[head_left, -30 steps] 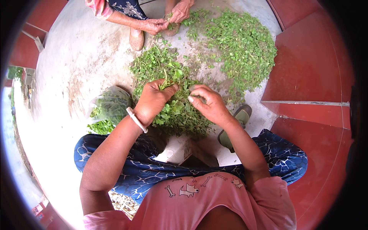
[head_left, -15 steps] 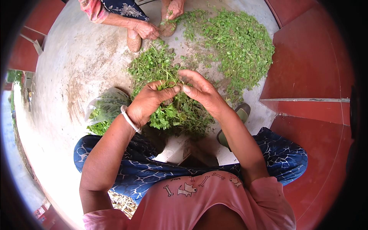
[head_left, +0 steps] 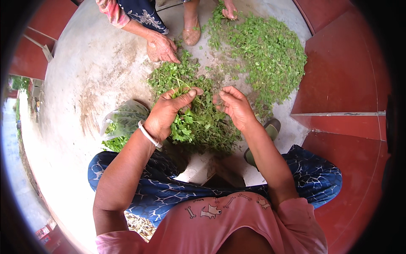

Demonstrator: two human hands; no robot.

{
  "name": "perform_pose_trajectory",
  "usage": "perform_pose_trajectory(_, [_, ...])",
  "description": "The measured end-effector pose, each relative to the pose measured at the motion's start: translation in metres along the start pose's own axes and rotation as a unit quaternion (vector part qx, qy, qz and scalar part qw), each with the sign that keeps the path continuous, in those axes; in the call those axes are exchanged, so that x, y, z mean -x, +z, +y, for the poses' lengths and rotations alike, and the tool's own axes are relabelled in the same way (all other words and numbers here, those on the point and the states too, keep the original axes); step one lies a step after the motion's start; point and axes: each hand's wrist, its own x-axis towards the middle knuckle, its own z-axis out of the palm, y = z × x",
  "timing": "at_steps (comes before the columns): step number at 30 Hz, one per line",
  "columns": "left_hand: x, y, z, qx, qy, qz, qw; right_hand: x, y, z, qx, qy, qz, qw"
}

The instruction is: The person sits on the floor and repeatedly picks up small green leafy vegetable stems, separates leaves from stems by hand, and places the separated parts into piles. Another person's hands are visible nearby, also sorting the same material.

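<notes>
My left hand (head_left: 165, 113), a white bangle on its wrist, is closed round a small bunch of leafy green herbs (head_left: 182, 128). Leaves hang below the fist, and a few thin stems stick out above the thumb. A short gap to the right, my right hand (head_left: 235, 106) has its thumb and fingers pinched together; anything between them is too small to make out. Both hands are over a loose pile of greens (head_left: 218, 132) on the floor between my feet.
A clear plastic bag (head_left: 127, 115) of greens stands left of the pile. Farther right spreads a larger heap of greens (head_left: 270, 59). Opposite, another person's hand (head_left: 162, 48) reaches to the near pile, the other hand (head_left: 229, 10) to the heap. Red panels (head_left: 342, 76) stand at right.
My right hand has drawn away from the left, its fingers now pinched. The other person's one hand has come down to the near pile; their other hand has moved right to the heap.
</notes>
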Motion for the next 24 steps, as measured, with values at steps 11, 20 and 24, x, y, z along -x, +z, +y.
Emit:
perform_pose_trajectory(11, [-0.006, 0.000, -0.005, -0.068, 0.059, 0.018, 0.996, 0.005, 0.000, 0.010, -0.149, 0.052, -0.096, 0.983])
perform_pose_trajectory(20, [-0.002, 0.002, -0.005, -0.023, 0.017, -0.034, 0.999, 0.019, 0.035, 0.012, -0.116, 0.079, -0.164, 0.976])
perform_pose_trajectory(24, [-0.002, 0.001, -0.006, -0.009, 0.023, -0.028, 0.999, 0.021, 0.034, 0.011, -0.127, 0.084, -0.181, 0.972])
